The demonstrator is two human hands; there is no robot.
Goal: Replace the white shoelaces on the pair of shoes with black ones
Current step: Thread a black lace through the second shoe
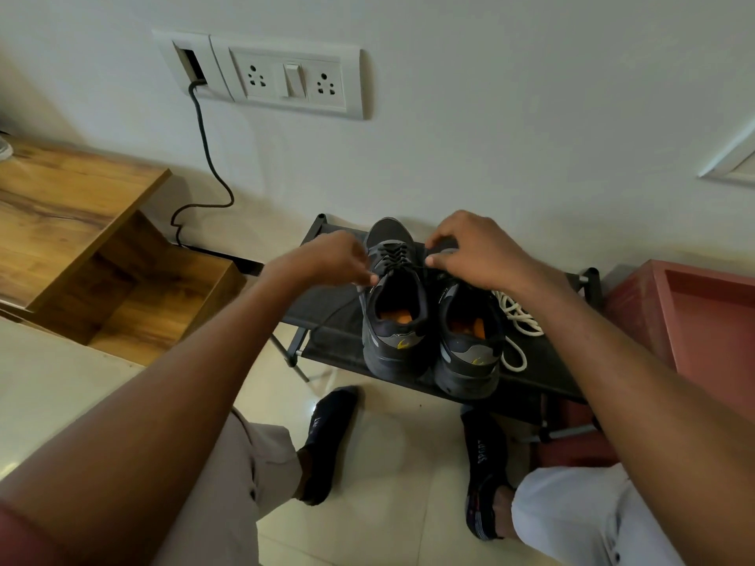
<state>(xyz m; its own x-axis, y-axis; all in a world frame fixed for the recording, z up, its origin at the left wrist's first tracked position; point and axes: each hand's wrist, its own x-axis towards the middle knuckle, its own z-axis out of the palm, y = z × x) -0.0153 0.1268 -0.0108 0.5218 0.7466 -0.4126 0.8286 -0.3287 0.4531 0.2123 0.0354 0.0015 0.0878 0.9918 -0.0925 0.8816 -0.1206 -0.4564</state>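
Both hands at the left shoe (394, 296) on the dark rack (339, 320): left hand (335, 257) fingers pinched on a black lace (398, 266) end, right hand (476, 249) fingers pinched on the other. Removed white laces (517, 320) heaped right of the shoes. Risk: uneven pull, 1 end slipping back through an eyelet. Readable: "SPORT" on the sock (486, 463).

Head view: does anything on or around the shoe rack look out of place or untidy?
Only the white laces, heaped loosely on the rack right of the right shoe, one loop near the front edge. A black lace trails off the left shoe. Nothing looks damaged.
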